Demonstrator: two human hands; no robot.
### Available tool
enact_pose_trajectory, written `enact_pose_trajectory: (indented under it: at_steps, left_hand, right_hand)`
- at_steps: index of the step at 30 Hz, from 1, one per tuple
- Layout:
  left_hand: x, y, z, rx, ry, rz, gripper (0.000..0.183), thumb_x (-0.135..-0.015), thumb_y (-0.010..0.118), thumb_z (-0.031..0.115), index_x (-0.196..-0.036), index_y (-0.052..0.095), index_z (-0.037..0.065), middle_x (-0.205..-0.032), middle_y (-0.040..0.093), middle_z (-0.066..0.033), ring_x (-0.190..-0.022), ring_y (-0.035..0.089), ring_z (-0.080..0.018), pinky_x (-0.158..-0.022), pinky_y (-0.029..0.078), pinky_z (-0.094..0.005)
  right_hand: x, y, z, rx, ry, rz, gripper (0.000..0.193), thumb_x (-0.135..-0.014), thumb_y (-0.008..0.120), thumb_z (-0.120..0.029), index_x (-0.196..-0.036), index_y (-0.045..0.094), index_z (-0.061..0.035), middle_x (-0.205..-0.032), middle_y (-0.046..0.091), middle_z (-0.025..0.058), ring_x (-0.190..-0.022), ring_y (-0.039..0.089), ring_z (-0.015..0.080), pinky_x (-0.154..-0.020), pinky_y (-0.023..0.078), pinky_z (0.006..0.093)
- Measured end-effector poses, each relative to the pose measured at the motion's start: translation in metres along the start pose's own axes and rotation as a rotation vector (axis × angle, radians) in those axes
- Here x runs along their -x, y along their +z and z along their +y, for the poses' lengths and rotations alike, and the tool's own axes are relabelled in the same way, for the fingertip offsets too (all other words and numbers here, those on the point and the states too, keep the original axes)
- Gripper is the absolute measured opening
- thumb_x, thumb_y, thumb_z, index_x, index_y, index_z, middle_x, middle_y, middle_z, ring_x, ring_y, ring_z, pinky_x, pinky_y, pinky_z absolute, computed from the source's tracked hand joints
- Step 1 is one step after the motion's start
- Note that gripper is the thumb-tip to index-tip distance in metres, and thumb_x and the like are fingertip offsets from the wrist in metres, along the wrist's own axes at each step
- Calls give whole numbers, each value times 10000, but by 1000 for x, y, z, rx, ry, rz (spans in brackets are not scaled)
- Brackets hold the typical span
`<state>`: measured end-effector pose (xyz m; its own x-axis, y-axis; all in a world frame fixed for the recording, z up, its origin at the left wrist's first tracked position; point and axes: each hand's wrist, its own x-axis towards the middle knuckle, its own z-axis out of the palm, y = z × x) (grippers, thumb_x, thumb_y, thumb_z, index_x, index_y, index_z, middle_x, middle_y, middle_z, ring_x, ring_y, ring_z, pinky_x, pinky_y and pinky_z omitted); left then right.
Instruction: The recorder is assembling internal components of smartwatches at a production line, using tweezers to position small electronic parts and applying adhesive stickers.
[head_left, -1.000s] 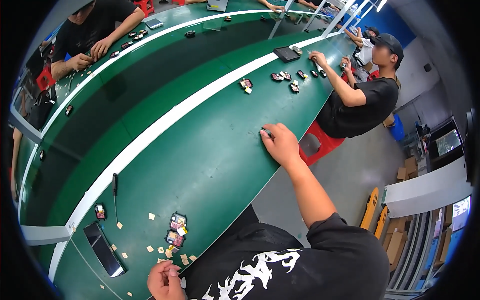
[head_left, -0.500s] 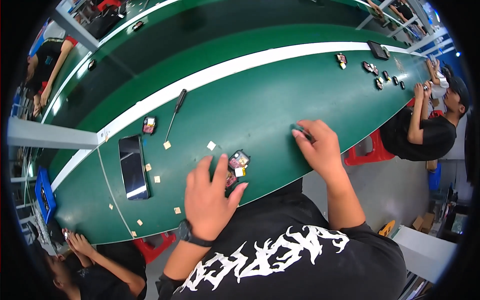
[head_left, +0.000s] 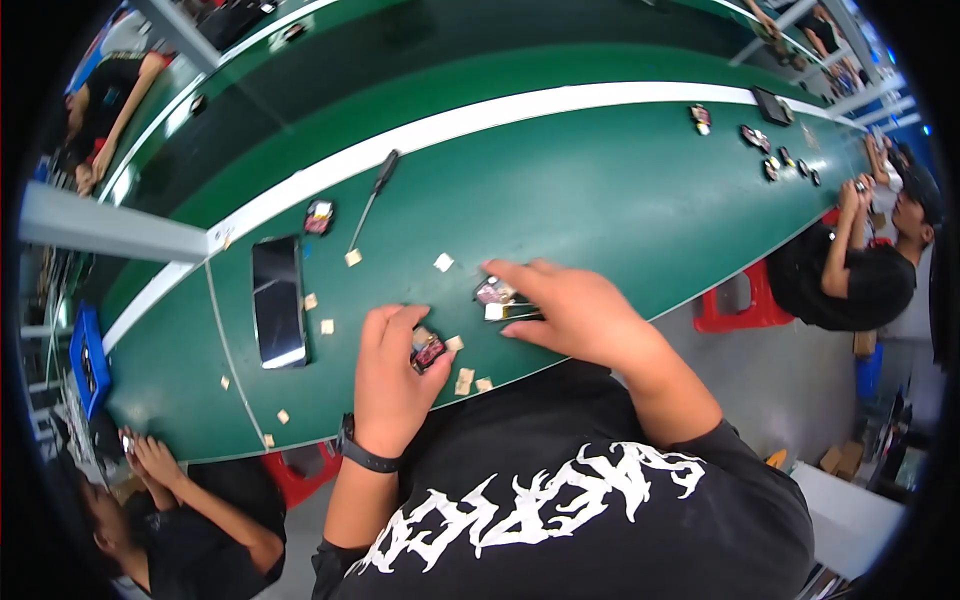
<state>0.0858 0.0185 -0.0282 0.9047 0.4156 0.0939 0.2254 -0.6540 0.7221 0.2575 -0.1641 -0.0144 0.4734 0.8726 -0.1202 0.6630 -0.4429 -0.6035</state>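
My left hand (head_left: 388, 375), with a dark watch on the wrist, has its thumb and fingers closed around a small black-cased electronic module (head_left: 430, 350) with a reddish board. To its right, my right hand (head_left: 580, 310) reaches in from the side, thumb and index finger on either side of a second electronic module (head_left: 493, 290). A white-and-yellow block (head_left: 495, 312) sits at that module's near edge. Two thin pale lines run from there toward my right palm; whether they are wires or a tool I cannot tell. Small beige square pads (head_left: 464, 380) lie near my left hand.
A black phone (head_left: 278, 305), a screwdriver (head_left: 374, 195) and another module (head_left: 319, 216) lie to the left on the green table (head_left: 600, 180). More modules (head_left: 755, 138) are at the far right. Co-workers sit at both ends; a blue tray (head_left: 91, 360) stands far left.
My right hand has come left to the upper module, and my left hand has closed on the lower one. The two modules are now apart. The dark item at my right fingertips no longer shows.
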Motion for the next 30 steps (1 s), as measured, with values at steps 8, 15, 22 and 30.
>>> enact_pose_trajectory:
  at_steps: [8, 15, 22, 30]
  left_hand:
    - [23, -6, 12, 557, 14, 70, 641, -701, 856, -34, -1275, 576, 26, -1195, 604, -129, -1056, 655, -225, -885, 570, -310]
    - [27, -3, 20, 830, -45, 18, 679, -768, 818, -46, -1380, 532, 26, -1169, 642, -124, -1111, 672, -242, -911, 562, -350]
    - [44, 9, 7, 1171, -335, -224, 457, -1004, 582, 49, -1441, 457, 8, -995, 648, -85, -744, 642, -102, -609, 499, -222]
    - [47, 8, 8, 1057, -328, -171, 434, -983, 575, 32, -1410, 500, 4, -902, 639, -43, -714, 580, -85, -627, 469, -240]
  right_hand:
    - [15, 1, -51, -728, 177, -1, 243, -914, 774, -172, -1033, 719, 33, -715, 654, 41, -600, 554, 56, -545, 435, 255]
    - [18, 25, -61, -1147, 349, 8, 150, -968, 685, -95, -998, 681, 52, -815, 694, 34, -696, 611, 50, -624, 491, 224]
    - [29, 32, -64, -1272, 253, -119, 170, -1005, 658, -123, -1019, 621, 42, -873, 694, 87, -769, 662, 113, -690, 534, 287]
    - [39, 31, -57, -66, -219, 269, 126, -899, 719, -77, -986, 646, -21, -807, 604, 91, -725, 614, 271, -633, 507, 368]
